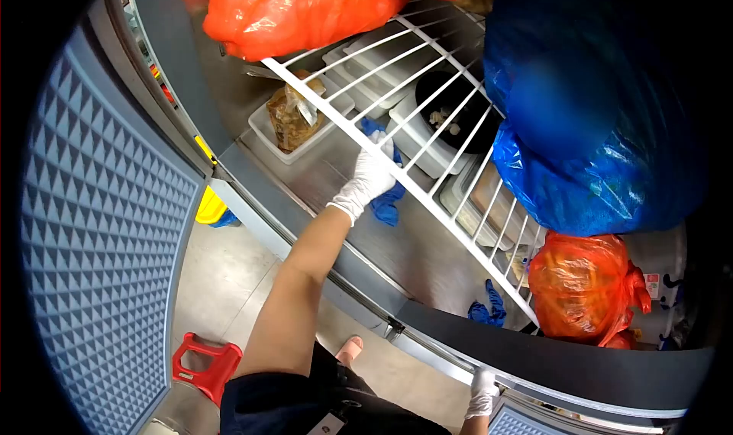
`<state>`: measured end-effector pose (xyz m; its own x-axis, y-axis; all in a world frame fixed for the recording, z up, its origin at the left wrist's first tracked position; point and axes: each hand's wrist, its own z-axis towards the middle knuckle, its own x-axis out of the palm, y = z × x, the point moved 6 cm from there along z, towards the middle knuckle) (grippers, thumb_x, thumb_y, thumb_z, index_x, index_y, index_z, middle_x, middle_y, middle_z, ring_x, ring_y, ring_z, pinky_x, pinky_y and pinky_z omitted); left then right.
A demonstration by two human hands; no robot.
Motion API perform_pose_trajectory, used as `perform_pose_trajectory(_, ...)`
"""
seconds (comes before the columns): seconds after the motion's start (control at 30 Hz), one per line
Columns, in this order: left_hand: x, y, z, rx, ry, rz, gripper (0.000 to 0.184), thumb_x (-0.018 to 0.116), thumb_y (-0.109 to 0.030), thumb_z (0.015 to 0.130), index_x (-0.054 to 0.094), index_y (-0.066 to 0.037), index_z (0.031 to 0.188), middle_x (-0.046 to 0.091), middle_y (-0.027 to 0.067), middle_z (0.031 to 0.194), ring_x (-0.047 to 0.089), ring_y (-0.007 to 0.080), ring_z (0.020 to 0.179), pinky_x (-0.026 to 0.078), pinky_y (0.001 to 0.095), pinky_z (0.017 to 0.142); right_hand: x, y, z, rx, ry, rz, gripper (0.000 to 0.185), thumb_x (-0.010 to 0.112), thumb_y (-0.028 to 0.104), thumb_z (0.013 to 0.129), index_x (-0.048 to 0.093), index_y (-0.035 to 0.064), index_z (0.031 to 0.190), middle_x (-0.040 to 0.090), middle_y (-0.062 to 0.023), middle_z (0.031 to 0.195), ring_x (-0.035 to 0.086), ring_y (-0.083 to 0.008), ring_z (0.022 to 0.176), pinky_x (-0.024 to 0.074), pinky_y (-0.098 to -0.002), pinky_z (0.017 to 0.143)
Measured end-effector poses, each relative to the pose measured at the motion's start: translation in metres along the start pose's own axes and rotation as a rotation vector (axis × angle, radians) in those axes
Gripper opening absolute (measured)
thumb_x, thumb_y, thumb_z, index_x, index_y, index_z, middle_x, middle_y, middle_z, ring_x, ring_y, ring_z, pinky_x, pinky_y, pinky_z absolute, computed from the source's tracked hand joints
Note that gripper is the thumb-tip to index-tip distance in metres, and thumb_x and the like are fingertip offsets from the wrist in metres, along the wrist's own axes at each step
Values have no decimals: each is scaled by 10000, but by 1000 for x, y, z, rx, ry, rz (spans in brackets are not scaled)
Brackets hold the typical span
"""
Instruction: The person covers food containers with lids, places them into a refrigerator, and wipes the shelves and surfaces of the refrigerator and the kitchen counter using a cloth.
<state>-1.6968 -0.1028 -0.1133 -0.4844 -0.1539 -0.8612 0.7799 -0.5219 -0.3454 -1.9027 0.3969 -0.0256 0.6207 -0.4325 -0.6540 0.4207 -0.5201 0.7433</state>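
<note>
My left hand (369,177), in a white glove, reaches under a white wire shelf (427,194) inside a fridge. It is closed on a crumpled blue cloth (389,204), pressed against the metal fridge floor (328,179); the shelf's front bar partly covers the fingers. My right hand (482,391), also white-gloved, is at the fridge's front edge (450,368) with its fingers curled over it. Another crumpled blue piece (489,307), like a glove or cloth, lies on the fridge floor between my hands.
A white tub (289,157) holds a bagged brown food. Lidded containers (458,198) and a black bowl (477,133) stand beneath the shelf. Red bags (305,15) and a large blue bag (580,114) crowd around it. A textured door (107,229) stands ajar; a red stool (206,365) is on the floor.
</note>
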Motion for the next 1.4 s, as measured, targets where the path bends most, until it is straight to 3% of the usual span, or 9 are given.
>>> perform_pose_trajectory(0.1, -34, -23, -4, 83, 307, -103, 580, 536, -319, 824, 467, 100, 1220, 461, 314, 1240, 385, 423, 1237, 252, 467, 1091, 53, -3, -15, -96, 258, -261, 139, 509, 68, 857, 635, 19, 824, 664, -125, 819, 632, -243, 755, 477, -300, 706)
perform_pose_trajectory(0.17, -28, -34, -28, 302, 47, -198, 557, 575, -336, 798, 505, 53, 1190, 495, 262, 1217, 414, 404, 1213, 264, 458, 1086, 90, -2, -29, -121, 486, -437, 185, 517, 119, 890, 663, 10, 862, 681, -102, 835, 646, -214, 741, 490, -296, 688)
perform_pose_trajectory(0.23, -16, -34, -34, 321, -43, -194, 548, 600, -336, 778, 527, 13, 1194, 499, 221, 1239, 435, 376, 1206, 268, 451, 1086, 118, 39, -39, 168, 621, -186, 243, 525, 182, 902, 676, -1, 849, 679, -121, 804, 650, -209, 767, 495, -301, 723)
perform_pose_trajectory(0.37, -35, -26, -46, 181, -37, -130, 547, 587, -335, 792, 517, -24, 1237, 480, 207, 1287, 377, 360, 1271, 248, 497, 1072, 169, 169, -38, -163, 997, -19, 253, 467, 131, 937, 641, -30, 1025, 666, -124, 964, 626, -159, 901, 475, -267, 830)
perform_pose_trajectory(0.57, -55, 19, -62, -235, -51, 15, 747, 594, -379, 807, 311, -11, 1392, 305, 229, 1430, 261, 366, 1342, 183, 470, 1109, 251, 241, 63, -23, 550, 1271, 358, 464, 197, 953, 495, -29, 1229, 582, -152, 1163, 557, -256, 1093, 432, -384, 954)
perform_pose_trajectory(0.7, -37, 38, -48, -181, -44, 23, 702, 595, -351, 809, 358, 43, 1339, 350, 267, 1378, 309, 388, 1305, 235, 461, 1088, 289, 251, 157, 153, 174, 1534, 422, 445, 211, 957, 401, -28, 1302, 475, -175, 1285, 469, -275, 1202, 397, -392, 1006)
perform_pose_trajectory(0.93, -17, 58, -7, -13, -192, 38, 611, 575, -324, 803, 444, 37, 1280, 408, 275, 1328, 374, 411, 1248, 274, 519, 1047, 314, 240, 282, 199, 154, 1597, 555, 507, 319, 938, 306, -16, 1332, 405, -231, 1295, 413, -344, 1240, 390, -421, 1027)
perform_pose_trajectory(1.33, -23, 44, 16, 197, -61, -179, 559, 559, -179, 769, 433, 102, 1236, 434, 279, 1268, 412, 425, 1186, 318, 473, 1036, 298, 250, 293, 122, -126, 1423, 403, 475, 195, 930, 345, -84, 1191, 526, -256, 1014, 616, -364, 902, 565, -409, 803)
perform_pose_trajectory(1.4, -24, 41, 14, 186, -78, -187, 542, 566, -159, 764, 447, 104, 1222, 426, 257, 1274, 404, 404, 1190, 315, 467, 1041, 291, 266, 283, 159, -80, 1312, 490, 433, 271, 962, 291, -84, 1269, 400, -243, 1241, 541, -357, 1098, 482, -395, 958)
